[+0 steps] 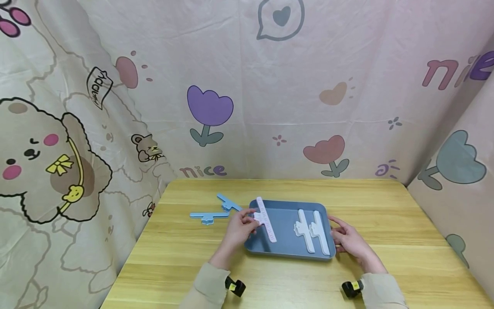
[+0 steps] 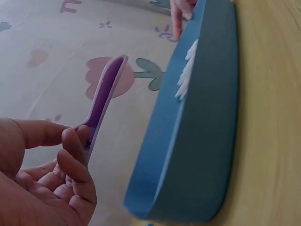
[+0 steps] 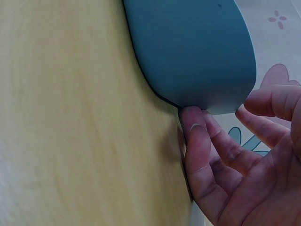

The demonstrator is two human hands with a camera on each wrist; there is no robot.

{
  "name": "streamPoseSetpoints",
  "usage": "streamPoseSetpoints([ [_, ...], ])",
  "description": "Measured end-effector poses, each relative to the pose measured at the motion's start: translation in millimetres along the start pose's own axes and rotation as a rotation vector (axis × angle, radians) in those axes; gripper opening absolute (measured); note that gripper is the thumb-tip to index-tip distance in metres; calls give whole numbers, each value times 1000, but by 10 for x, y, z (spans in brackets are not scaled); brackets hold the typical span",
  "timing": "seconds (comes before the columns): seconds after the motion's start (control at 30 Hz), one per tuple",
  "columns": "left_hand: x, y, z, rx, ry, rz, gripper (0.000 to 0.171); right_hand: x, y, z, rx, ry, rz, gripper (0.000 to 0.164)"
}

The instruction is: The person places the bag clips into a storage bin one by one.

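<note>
My left hand (image 1: pixel 239 229) pinches a long pink clip (image 1: pixel 267 221) by its grip tab, over the left part of a blue-grey tray (image 1: pixel 283 253). Ruler-like marks run along the clip's bar; in the left wrist view this clip (image 2: pixel 107 87) appears purple and tilted, level with the tray's upper wall. Two white long clips (image 1: pixel 306 231) (image 1: pixel 320 234) lie side by side in the right part of the tray. At the tray's right end, my right hand (image 1: pixel 351 241) touches the outer wall with loosely bent fingers, their fingertips (image 3: pixel 192 115) at the wall in the right wrist view.
Left of the tray, two blue clips (image 1: pixel 208 215) (image 1: pixel 227 202) lie on the wooden table (image 1: pixel 173 257), one straight and one slanted. A printed cloth (image 1: pixel 251 141) hangs behind the table and at both sides.
</note>
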State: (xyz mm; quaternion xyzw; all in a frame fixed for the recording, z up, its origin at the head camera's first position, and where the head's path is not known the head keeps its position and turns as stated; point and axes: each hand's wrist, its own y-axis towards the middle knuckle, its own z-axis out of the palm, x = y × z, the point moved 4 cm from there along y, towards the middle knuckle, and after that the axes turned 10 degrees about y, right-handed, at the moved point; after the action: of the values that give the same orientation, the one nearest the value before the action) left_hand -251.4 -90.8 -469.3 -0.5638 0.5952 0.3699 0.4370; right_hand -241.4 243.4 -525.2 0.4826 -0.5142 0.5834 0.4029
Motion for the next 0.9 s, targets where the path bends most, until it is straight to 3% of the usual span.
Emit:
streamPoseSetpoints([
  [0.43, 104, 139, 419, 46, 41, -19, 40, 14, -6, 2, -9, -12, 2, 54],
  [0.9, 174, 218, 726, 85, 94, -59, 36, 17, -11, -1, -3, -9, 8, 54],
])
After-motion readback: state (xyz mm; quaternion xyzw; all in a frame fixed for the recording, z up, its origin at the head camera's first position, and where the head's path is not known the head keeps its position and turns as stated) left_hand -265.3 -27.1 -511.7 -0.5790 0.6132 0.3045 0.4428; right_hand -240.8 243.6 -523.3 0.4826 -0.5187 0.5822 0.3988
